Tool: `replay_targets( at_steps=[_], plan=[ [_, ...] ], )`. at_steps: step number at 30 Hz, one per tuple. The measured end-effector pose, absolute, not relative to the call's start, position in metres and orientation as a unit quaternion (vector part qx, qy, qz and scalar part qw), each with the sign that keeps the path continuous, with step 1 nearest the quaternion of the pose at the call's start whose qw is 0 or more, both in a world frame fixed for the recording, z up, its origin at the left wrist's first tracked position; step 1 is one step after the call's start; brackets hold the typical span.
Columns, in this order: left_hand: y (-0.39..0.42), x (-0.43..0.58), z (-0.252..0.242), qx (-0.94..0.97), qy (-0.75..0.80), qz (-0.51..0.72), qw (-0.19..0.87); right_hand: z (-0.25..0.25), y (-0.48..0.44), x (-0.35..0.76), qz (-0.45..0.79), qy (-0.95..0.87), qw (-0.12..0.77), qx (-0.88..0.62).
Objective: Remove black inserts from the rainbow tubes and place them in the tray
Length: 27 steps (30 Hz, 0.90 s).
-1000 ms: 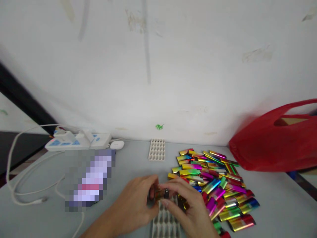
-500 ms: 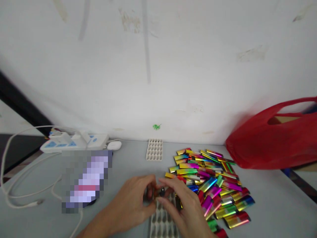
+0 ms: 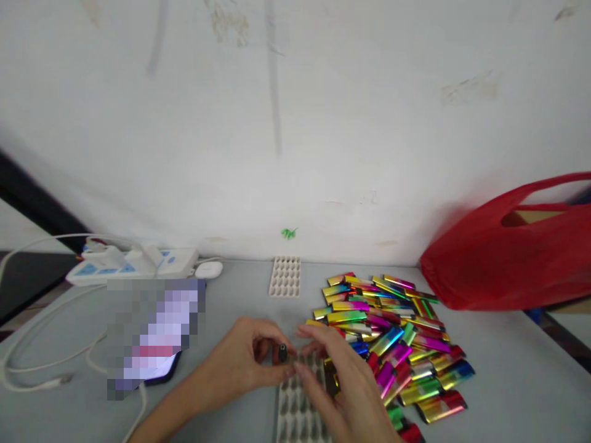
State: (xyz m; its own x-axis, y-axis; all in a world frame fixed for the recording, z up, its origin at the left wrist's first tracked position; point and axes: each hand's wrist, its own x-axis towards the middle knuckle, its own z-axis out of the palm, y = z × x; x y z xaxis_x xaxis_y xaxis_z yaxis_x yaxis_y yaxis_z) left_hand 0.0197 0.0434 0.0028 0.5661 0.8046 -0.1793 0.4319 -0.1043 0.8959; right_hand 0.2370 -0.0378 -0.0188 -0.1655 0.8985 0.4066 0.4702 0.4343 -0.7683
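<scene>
My left hand (image 3: 240, 363) is curled, pinching a small dark piece (image 3: 282, 353) between thumb and fingers. My right hand (image 3: 339, 384) meets it from the right, fingertips closed near that piece, with a shiny gold lighter case (image 3: 330, 376) tucked under its fingers. Both hands hover over a white tray with rows of holes (image 3: 295, 415) at the near edge. A heap of iridescent lighter cases (image 3: 392, 335) lies just right of my right hand.
A second small holed tray (image 3: 285, 277) lies near the wall. A red plastic bag (image 3: 508, 252) sits at the right. A phone (image 3: 152, 332), a white power strip (image 3: 132, 266) with cables and a small white case (image 3: 209, 269) are at the left on the grey table (image 3: 508, 394).
My hands have drawn slightly apart; the small dark piece now stands clear at my left fingertips. The view has shifted a little.
</scene>
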Motion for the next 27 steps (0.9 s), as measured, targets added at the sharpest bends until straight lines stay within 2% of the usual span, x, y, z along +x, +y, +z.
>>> replay_targets(
  at_steps=[4,10,14,22,27],
  plan=[
    [0.046,0.018,0.003,0.712,0.434,0.174,0.524,-0.006,-0.031,0.250,0.209,-0.692,0.445,-0.528],
    [0.045,0.019,0.000,0.716,0.450,0.155,0.511,0.015,-0.021,0.278,0.224,-0.755,0.296,-0.540],
    [0.044,0.019,-0.002,0.724,0.458,0.139,0.497,0.019,-0.018,0.290,0.235,-0.764,0.233,-0.554],
    [0.045,0.018,-0.005,0.732,0.454,0.135,0.489,0.021,-0.019,0.297,0.217,-0.780,0.191,-0.555],
    [0.046,0.018,-0.007,0.727,0.457,0.134,0.494,0.020,-0.016,0.308,0.250,-0.768,0.176,-0.563]
  ],
)
